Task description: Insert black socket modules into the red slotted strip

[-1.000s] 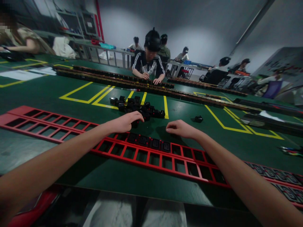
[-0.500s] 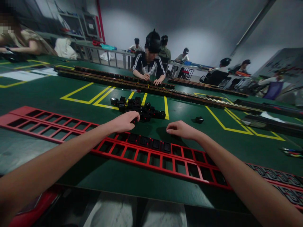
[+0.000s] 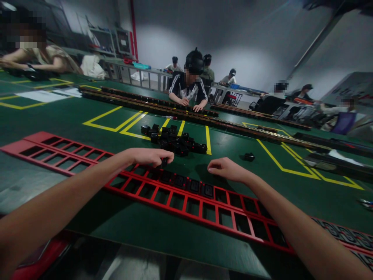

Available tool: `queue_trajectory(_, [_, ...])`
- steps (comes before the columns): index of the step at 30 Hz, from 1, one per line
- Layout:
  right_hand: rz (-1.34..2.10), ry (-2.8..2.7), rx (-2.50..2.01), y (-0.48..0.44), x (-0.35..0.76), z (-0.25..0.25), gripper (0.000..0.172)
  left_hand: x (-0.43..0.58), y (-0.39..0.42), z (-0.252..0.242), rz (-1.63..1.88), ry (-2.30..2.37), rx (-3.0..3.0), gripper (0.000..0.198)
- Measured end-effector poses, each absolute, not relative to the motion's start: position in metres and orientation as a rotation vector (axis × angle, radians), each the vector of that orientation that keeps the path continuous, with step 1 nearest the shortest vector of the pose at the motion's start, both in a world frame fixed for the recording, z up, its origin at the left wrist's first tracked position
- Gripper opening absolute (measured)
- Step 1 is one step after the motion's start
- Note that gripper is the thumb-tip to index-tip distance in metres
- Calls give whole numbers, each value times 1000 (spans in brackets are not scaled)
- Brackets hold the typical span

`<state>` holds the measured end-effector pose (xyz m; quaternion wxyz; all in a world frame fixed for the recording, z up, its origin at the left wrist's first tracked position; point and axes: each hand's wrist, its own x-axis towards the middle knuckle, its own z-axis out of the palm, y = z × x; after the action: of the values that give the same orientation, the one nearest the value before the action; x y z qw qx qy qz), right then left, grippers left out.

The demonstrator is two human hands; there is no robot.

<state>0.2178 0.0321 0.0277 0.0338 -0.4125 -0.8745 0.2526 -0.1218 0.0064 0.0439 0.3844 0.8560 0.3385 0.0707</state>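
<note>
My left hand (image 3: pixel 151 157) pinches a small black socket module (image 3: pixel 164 161) just above the far row of a long red slotted frame (image 3: pixel 186 206). Fingers hide part of that module. In the frame's far row, several black socket modules (image 3: pixel 194 186) sit side by side in their slots. Beyond my left hand lies a loose pile of black modules (image 3: pixel 175 140) with small red parts. My right hand (image 3: pixel 223 168) rests on the green table past the frame, fingers curled in and nothing visible in them.
One lone black module (image 3: pixel 249 156) lies right of my right hand. Long dark rails (image 3: pixel 233 120) cross the table (image 3: pixel 96 144) beyond the pile. A co-worker (image 3: pixel 189 85) works opposite with both hands at the rails. Filled socket rows (image 3: pixel 338 231) continue at lower right, partly behind my forearm.
My left hand has come back from the pile toward the frame, now with a black module in its fingers. My right hand keeps its curled pose. The view has shifted slightly.
</note>
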Motion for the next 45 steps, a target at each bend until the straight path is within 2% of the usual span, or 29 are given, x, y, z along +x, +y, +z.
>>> queue_trajectory(12, [770,-2678,-1263,33,220,25,30,-121,4,56,-192,807,2012,31])
queue_trajectory(27, [750,-2690,-1271,32,218,27,29,-138,20,23,141,598,1615,34])
queue_trajectory(45, [767,-2725,-1272,34,216,31,36,-135,25,17,157,617,1659,36])
